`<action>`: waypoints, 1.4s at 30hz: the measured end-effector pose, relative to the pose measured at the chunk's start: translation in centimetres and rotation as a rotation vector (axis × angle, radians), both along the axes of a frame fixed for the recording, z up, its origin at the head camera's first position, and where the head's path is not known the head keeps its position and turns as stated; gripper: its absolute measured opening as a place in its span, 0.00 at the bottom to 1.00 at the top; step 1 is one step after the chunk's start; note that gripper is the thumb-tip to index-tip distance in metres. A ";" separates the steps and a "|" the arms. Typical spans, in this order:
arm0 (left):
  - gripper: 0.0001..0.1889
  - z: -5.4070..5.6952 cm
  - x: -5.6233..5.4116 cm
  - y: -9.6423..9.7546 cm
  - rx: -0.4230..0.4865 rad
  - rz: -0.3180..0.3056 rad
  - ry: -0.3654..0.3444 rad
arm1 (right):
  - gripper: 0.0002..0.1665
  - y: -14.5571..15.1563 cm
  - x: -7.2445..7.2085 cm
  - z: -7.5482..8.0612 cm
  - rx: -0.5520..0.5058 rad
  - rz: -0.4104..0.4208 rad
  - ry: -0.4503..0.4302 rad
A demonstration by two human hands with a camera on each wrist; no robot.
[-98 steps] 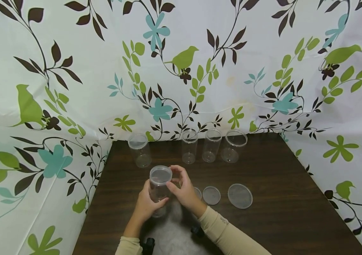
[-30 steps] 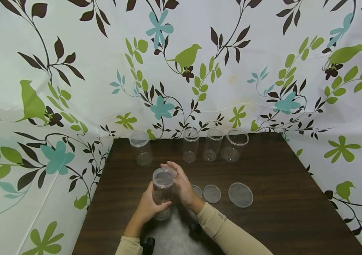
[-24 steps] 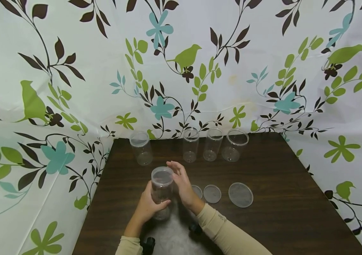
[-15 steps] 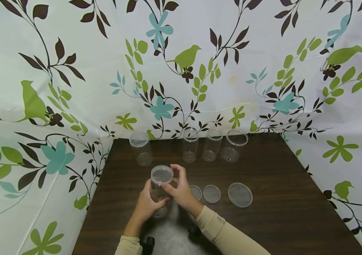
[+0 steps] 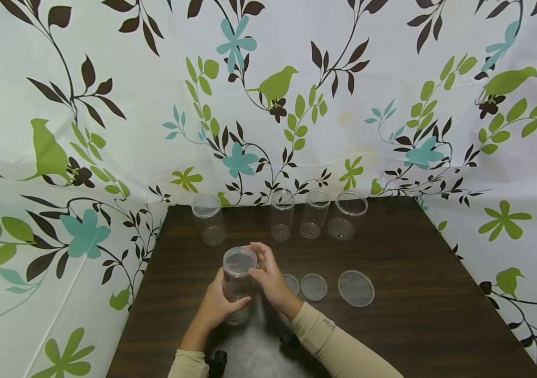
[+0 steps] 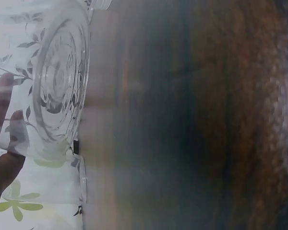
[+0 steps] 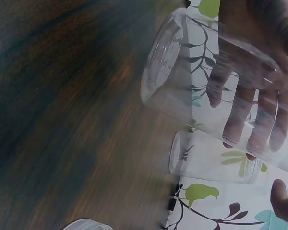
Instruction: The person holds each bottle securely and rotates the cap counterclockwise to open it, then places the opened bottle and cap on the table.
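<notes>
My left hand (image 5: 218,299) grips a clear plastic jar (image 5: 239,286) around its side, thumb across the front. The jar stands upright, a frosted round lid (image 5: 240,259) on its mouth. My right hand (image 5: 270,278) holds the lid's right edge, thumb in front and fingers curled behind. In the left wrist view the base of the jar (image 6: 62,81) faces the camera. Through the jar wall (image 7: 182,103) the right wrist view shows left-hand fingers (image 7: 240,112); right-hand fingertips (image 7: 280,199) are at the edge.
A lidded jar (image 5: 210,223) stands at the back left of the dark wooden table (image 5: 414,315). Three lidless jars (image 5: 314,218) line the back right. Three loose lids lie right of my hands: one partly hidden lid (image 5: 292,285), a middle lid (image 5: 314,287) and a large lid (image 5: 356,289).
My right hand has come off the lid's edge with straightened fingers, then closed its thumb and fingers on it again. My left hand has kept its grip on the jar, shifting only slightly.
</notes>
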State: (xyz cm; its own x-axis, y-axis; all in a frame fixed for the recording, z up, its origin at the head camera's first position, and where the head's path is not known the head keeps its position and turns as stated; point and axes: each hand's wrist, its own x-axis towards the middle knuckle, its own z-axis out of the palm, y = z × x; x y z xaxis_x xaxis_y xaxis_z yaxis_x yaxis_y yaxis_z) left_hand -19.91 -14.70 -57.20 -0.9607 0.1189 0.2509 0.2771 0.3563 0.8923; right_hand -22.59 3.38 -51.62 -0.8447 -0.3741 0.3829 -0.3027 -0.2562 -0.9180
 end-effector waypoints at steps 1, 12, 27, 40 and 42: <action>0.46 0.0 0.0 0.0 -0.004 -0.006 -0.014 | 0.34 0.0 -0.1 0.0 -0.018 0.021 -0.011; 0.46 0.1 0.0 0.1 0.019 -0.032 -0.054 | 0.39 0.0 -0.7 0.1 -0.094 0.141 -0.047; 0.44 -0.3 0.0 -0.1 0.040 0.007 0.018 | 0.40 -0.5 0.3 -0.7 0.169 -0.183 0.034; 0.45 -0.2 0.1 0.1 -0.006 -0.005 -0.017 | 0.34 -0.3 -0.1 -0.3 -0.033 0.011 0.022; 0.47 -0.2 0.1 0.2 -0.009 -0.004 -0.030 | 0.35 -0.3 -0.3 -0.3 -0.067 0.048 -0.001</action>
